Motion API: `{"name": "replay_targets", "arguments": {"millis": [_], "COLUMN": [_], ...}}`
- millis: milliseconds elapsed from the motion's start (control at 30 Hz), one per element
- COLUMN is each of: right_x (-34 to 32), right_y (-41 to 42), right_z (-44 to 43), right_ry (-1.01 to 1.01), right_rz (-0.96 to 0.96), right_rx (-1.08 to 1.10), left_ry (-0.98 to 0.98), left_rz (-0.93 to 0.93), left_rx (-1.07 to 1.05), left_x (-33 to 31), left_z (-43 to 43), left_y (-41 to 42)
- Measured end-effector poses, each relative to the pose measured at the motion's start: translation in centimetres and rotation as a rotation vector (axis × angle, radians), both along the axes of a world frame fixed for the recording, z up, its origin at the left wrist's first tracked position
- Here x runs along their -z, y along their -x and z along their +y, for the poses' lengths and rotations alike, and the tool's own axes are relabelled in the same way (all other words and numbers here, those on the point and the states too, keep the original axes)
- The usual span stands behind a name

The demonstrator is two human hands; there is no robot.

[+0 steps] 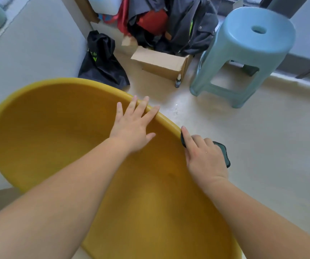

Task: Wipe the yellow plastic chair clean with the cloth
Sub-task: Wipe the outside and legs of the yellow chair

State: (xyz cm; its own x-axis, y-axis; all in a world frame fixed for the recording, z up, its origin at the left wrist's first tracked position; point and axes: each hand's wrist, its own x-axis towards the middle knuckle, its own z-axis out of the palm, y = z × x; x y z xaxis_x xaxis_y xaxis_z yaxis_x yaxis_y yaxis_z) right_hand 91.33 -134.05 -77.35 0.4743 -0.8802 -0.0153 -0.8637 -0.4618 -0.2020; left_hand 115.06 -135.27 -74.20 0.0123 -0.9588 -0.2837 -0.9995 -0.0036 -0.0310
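Close below: yellow plastic chair (57, 128) fills the lower left, its rim running diagonally from far left to near right; left hand (133, 126) lies flat on that rim, fingers spread; right hand (204, 157) sits nearer along it, fingers curled over the dark cloth (224, 154), pressing it to the rim's outer edge; the next stroke probably follows the rim's line.

Home room; clothes pile (171, 25), plastic stool (243, 53).
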Motion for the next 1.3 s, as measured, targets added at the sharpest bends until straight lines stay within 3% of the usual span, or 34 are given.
{"name": "replay_targets", "arguments": {"millis": [267,433,600,733,1100,1300], "right_x": [0.8,0.8,0.4,-1.1,-1.0,-0.7], "right_y": [0.5,-2.7,-12.8,-19.6,-42.1,-47.5], "right_z": [-0.7,-2.3,-2.7,-1.7,4.5,6.2], "right_ry": [0.017,0.094,0.119,0.023,0.089,0.072], "right_rz": [-0.07,-0.015,0.073,0.124,0.025,0.122], "right_rx": [-0.028,-0.157,-0.345,-0.349,-0.504,-0.563], "left_ry": [0.069,0.068,0.056,0.041,0.069,0.137], "left_rz": [-0.045,-0.056,-0.099,-0.103,-0.104,-0.063], "left_rx": [0.229,0.161,-0.072,-0.246,-0.658,-0.947], "left_x": [0.5,-0.2,-0.3,-0.8,-0.5,0.0], "left_z": [-4.3,-3.6,1.5,5.5,20.8,28.4], "left_y": [-2.8,-5.8,-15.4,-20.2,-37.2,-43.5]}}
